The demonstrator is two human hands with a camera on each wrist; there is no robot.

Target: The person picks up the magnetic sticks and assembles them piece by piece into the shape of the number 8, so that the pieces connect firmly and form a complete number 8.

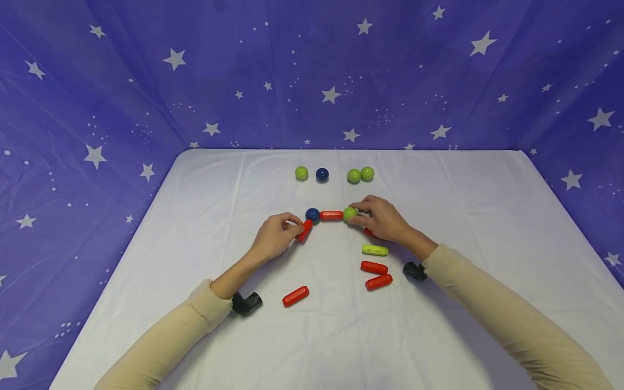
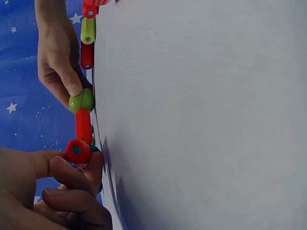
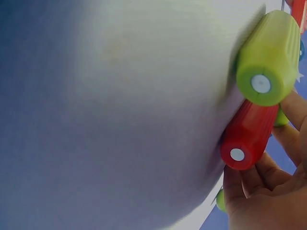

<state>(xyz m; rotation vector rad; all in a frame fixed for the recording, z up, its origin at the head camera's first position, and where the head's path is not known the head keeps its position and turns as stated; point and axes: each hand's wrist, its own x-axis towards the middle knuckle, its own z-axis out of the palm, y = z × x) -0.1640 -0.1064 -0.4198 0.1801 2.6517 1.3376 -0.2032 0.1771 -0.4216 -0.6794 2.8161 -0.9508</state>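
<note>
A red rod [image 1: 331, 215] joins a dark blue ball [image 1: 312, 215] to a green ball [image 1: 350, 214] in a row over the white table. My left hand [image 1: 277, 236] pinches a second red rod [image 1: 305, 230], whose far end meets the blue ball at an angle. In the left wrist view this rod's round end [image 2: 78, 152] shows a metal disc between thumb and finger. My right hand [image 1: 383, 219] grips the green ball between thumb and fingers. Another red rod [image 1: 369, 233] lies partly hidden under that hand; the right wrist view shows it near the fingers.
Three loose green balls, one of them a green ball [image 1: 301, 173], and a blue ball [image 1: 322, 174] sit toward the back. A yellow-green rod [image 1: 375, 249] and two red rods lie nearer on the right. One red rod [image 1: 296, 296] lies front left. Black wrist mounts hang below both cuffs.
</note>
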